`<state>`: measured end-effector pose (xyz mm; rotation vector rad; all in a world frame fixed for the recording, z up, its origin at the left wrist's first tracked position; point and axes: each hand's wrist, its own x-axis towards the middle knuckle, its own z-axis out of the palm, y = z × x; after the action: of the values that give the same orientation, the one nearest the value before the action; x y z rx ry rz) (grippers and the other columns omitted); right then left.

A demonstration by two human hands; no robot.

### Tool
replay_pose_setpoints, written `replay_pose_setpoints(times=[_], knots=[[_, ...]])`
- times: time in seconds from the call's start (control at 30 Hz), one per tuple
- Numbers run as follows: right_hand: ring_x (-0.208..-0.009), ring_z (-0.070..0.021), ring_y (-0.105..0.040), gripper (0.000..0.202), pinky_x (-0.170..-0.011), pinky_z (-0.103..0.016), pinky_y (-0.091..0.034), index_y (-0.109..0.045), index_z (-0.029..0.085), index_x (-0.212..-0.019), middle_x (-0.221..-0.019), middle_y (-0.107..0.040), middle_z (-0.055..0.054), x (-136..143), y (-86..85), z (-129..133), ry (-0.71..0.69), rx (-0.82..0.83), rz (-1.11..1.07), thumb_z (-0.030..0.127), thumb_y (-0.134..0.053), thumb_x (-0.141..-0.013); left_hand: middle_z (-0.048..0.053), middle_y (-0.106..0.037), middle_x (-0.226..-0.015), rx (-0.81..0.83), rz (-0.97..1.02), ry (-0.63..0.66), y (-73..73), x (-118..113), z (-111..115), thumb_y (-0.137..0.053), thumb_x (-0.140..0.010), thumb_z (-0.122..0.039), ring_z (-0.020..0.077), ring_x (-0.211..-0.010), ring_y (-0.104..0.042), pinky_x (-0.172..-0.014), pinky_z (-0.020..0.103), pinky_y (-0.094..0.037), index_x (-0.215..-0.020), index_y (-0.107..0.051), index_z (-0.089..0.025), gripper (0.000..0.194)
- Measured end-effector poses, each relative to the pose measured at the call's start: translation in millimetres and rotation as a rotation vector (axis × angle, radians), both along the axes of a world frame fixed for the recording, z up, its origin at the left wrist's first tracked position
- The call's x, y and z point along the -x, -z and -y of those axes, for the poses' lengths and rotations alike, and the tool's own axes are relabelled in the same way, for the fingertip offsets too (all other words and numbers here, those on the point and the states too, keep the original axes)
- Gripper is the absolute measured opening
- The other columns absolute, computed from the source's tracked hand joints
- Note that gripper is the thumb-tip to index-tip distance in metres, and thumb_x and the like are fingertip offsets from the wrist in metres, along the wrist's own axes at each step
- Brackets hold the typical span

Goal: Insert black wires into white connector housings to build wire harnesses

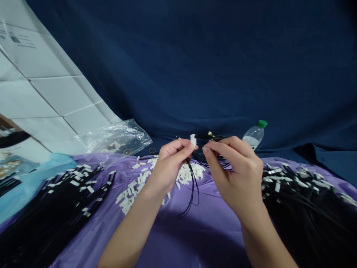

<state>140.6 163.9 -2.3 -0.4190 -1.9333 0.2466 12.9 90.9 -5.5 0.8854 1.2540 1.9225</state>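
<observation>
Between the thumb and fingers of my left hand (170,163) is a small white connector (193,140), held upright. Thin black wires (192,182) hang in a loop just below it. My right hand (237,163) is closed in a pinch a little to the right, apart from the connector. Dark wires pass behind its fingertips, and whether the pinch grips one is too small to tell. Loose white connectors (192,172) lie in a pile on the purple cloth (195,227) behind and below my hands.
Black wires with white ends lie bundled at the left (47,212) and right (306,212). A clear plastic bag (131,136) lies behind on the left. Behind my right hand stands a green-capped bottle (255,134). A dark blue cloth (195,67) hangs at the back.
</observation>
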Motion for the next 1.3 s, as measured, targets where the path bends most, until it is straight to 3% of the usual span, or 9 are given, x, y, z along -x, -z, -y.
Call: replay_pose_setpoints(times=[0.33,0.7,0.93,1.07,1.23,1.3], knots=[[-0.072,-0.0175,-0.05,0.011,-0.068,-0.034,-0.033,-0.068,0.023,-0.085,-0.079,-0.063,-0.002,11,6.0,8,0.219,-0.198,0.018,0.023,-0.058,-0.087,0.001,-0.058,-0.068,-0.031,0.129,0.063,2.6,0,-4,-0.071,-0.075,-0.025,0.0092,-0.063,-0.05,-0.063,0.022,-0.039,-0.071,-0.068,-0.015,0.012],[-0.072,-0.017,-0.051,0.011,-0.069,-0.034,-0.033,-0.068,0.023,-0.086,-0.08,-0.065,-0.002,14,7.8,5,0.21,-0.185,0.025,0.024,-0.057,-0.089,0.002,-0.059,-0.069,-0.024,0.139,0.079,3.9,2,-5,-0.069,-0.076,-0.025,0.0098,-0.064,-0.051,-0.064,0.023,-0.039,-0.069,-0.066,-0.015,0.013],[-0.07,-0.0131,-0.06,0.016,-0.064,-0.026,-0.045,-0.067,0.019,-0.101,-0.084,-0.066,-0.002,4,2.9,-7,-0.024,0.008,0.079,0.022,-0.058,-0.088,0.001,-0.06,-0.07,0.005,0.065,-0.036,0.6,12,-2,-0.072,-0.072,-0.026,0.0079,-0.062,-0.049,-0.061,0.022,-0.037,-0.072,-0.069,-0.015,0.012],[-0.067,-0.0107,-0.059,0.023,-0.06,-0.023,-0.049,-0.064,0.019,-0.108,-0.088,-0.067,-0.002,-8,-1.8,-13,-0.084,0.126,0.111,0.019,-0.061,-0.085,0.001,-0.061,-0.074,-0.021,0.182,-0.096,2.6,23,-4,-0.075,-0.069,-0.024,0.0063,-0.06,-0.048,-0.058,0.021,-0.037,-0.073,-0.069,-0.014,0.012],[-0.08,-0.0145,-0.06,0.015,-0.074,-0.028,-0.051,-0.066,0.018,-0.096,-0.095,-0.064,-0.006,-8,-6.5,-1,-0.035,-0.032,-0.043,0.013,-0.062,-0.083,0.0,-0.059,-0.072,-0.078,0.359,-0.179,6.7,32,-9,-0.077,-0.066,-0.025,0.0066,-0.06,-0.049,-0.056,0.021,-0.038,-0.078,-0.069,-0.014,0.018],[-0.077,-0.0133,-0.06,0.012,-0.071,-0.026,-0.05,-0.066,0.017,-0.092,-0.09,-0.063,-0.005,-3,-4.1,9,-0.103,-0.068,-0.046,0.011,-0.061,-0.083,0.0,-0.057,-0.069,-0.086,0.413,-0.206,7.4,33,-9,-0.076,-0.068,-0.025,0.0068,-0.06,-0.049,-0.056,0.021,-0.037,-0.08,-0.07,-0.014,0.018]])
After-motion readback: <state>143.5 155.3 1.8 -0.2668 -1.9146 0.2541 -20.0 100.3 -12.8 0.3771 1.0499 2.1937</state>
